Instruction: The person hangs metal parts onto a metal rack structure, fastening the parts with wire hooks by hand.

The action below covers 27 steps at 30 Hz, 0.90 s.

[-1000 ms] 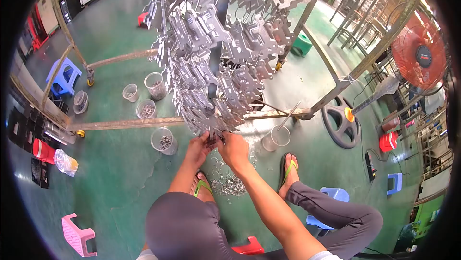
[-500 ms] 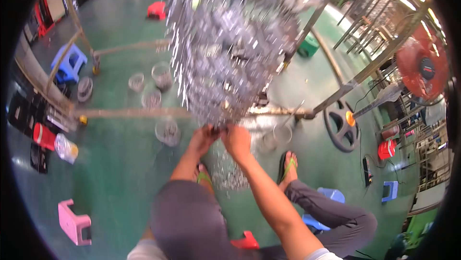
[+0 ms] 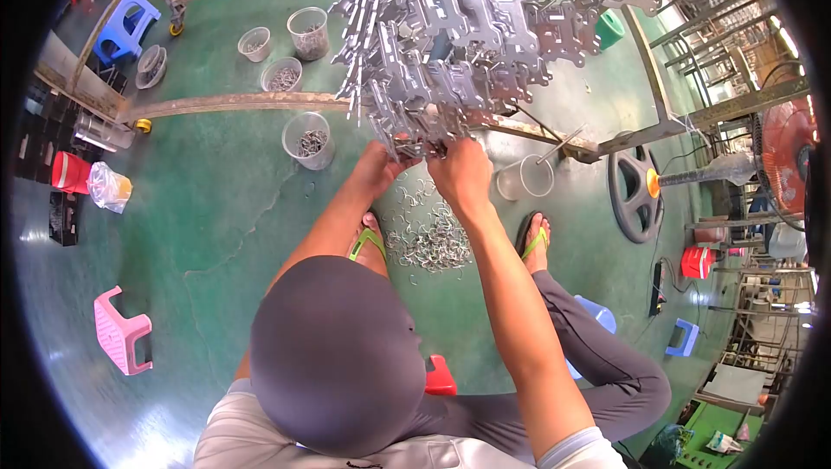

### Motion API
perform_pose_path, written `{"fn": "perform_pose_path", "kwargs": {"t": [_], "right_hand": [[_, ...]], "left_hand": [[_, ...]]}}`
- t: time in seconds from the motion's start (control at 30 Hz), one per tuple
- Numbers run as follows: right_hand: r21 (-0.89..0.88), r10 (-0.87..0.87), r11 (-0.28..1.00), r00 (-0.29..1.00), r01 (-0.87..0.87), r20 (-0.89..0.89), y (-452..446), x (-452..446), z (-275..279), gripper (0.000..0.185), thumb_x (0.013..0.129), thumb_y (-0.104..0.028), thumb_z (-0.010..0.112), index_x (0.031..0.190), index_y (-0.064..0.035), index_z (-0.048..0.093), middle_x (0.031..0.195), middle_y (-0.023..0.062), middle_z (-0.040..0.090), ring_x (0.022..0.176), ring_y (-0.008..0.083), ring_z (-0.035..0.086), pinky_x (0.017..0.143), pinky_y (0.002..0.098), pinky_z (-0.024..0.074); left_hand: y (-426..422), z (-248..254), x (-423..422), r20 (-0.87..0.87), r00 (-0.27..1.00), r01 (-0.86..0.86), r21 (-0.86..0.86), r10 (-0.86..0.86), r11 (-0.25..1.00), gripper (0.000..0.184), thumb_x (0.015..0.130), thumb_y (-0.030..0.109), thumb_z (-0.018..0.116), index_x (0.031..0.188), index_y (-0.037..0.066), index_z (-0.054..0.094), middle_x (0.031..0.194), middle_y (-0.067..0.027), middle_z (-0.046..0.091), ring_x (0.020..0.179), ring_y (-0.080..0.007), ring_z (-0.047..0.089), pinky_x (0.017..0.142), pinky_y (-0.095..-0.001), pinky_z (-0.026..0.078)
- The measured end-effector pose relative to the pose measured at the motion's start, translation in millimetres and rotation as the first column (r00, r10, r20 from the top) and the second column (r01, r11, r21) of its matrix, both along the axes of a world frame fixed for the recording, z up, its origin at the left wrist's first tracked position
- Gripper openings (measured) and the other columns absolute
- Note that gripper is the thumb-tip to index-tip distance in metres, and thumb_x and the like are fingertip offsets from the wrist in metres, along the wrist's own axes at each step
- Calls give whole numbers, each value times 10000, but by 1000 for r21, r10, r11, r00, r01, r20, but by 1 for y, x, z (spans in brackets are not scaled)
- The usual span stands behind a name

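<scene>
A dense hanging cluster of stamped grey metal brackets (image 3: 467,45) fills the top middle of the head view. At its lower end, my left hand (image 3: 379,168) is closed with its fingers round the edge of a bottom bracket. Close beside it, my right hand (image 3: 461,176) is closed at the same low end, its fingertips turned away and whatever they pinch hidden. Below both hands, between my feet, a loose pile of small curved metal hooks (image 3: 431,240) lies on the green floor.
Clear plastic tubs (image 3: 308,142) with small metal pieces stand left of the cluster. Rusty frame bars (image 3: 238,106) cross behind it. At right are a tub (image 3: 525,178) with a rod and a pedestal fan (image 3: 783,153). A pink stool (image 3: 121,329) sits lower left.
The view has shifted, so the floor and cluster sit higher in it, and the blur has cleared. Both hands remain at the cluster's lower end, now slightly farther apart.
</scene>
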State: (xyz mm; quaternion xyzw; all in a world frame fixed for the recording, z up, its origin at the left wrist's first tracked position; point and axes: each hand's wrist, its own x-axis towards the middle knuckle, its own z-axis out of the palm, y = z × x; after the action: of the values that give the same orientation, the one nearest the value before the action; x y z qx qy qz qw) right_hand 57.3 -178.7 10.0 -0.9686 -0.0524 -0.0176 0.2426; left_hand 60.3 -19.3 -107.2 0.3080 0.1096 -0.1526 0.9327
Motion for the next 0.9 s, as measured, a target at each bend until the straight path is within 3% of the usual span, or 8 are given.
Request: {"fn": "perform_pose_path", "kwargs": {"t": [0.23,0.4,0.5,0.6,0.73,0.83,0.87,0.9], "right_hand": [[-11,-27,1000,997,26,-71,-3,-17,20,281,842,-297,741,894,-21,756,799,252,716,809,452,710,731,538,555],[92,-5,996,999,9,-43,-21,-57,17,237,829,-254,742,889,-27,716,849,238,680,816,453,681,730,540,536],[229,46,973,999,-41,-20,-25,-82,10,207,849,-184,723,916,-7,639,909,227,634,835,453,657,735,541,526],[326,84,943,996,-67,-37,-17,-97,-2,220,884,-154,689,967,19,580,929,240,639,847,468,659,740,547,532],[404,115,904,989,-141,87,-6,-103,-10,206,892,-114,706,1016,30,626,911,244,675,872,467,678,753,519,559],[656,145,751,988,-74,-55,-8,-102,-11,188,887,-80,722,1010,56,676,899,245,712,845,427,722,746,447,585],[745,146,667,982,-9,-120,-10,-102,-14,150,895,-41,725,976,84,701,880,215,749,809,314,767,730,372,611],[787,174,616,967,39,-185,-13,-99,-15,150,904,-31,719,988,92,699,891,203,753,809,282,767,729,360,618]], "left_hand": [[2,-3,-2,-7,1000,17,-22,-17,1000,347,1066,219,458,1257,-19,623,1232,-180,701,1145,-321,684,1032,-436,555],[15,1,-27,-5,992,122,-76,-122,990,433,1059,243,465,1334,-69,584,1238,-196,695,1156,-330,681,1040,-442,542],[11,47,-61,-11,982,184,276,-188,944,458,1019,194,613,1392,-66,555,1249,-184,694,1163,-291,683,1041,-411,535],[-7,88,-92,388,902,-117,642,-189,758,525,911,146,792,1357,-54,601,1194,-155,721,1117,-225,701,998,-367,547],[-3,94,-95,366,905,-109,693,-218,713,505,877,69,822,1330,-53,634,1148,-128,740,1044,-182,716,946,-326,578],[7,101,-92,242,953,-29,674,-184,738,467,911,85,796,1323,-69,637,1119,-126,750,1016,-167,720,932,-307,588],[12,103,-90,204,961,-3,685,-188,728,472,916,90,792,1329,-75,632,1115,-132,752,1015,-166,720,936,-303,586],[15,105,-88,168,967,22,694,-191,720,477,921,94,788,1334,-81,626,1111,-137,753,1014,-164,720,940,-299,585]]}}
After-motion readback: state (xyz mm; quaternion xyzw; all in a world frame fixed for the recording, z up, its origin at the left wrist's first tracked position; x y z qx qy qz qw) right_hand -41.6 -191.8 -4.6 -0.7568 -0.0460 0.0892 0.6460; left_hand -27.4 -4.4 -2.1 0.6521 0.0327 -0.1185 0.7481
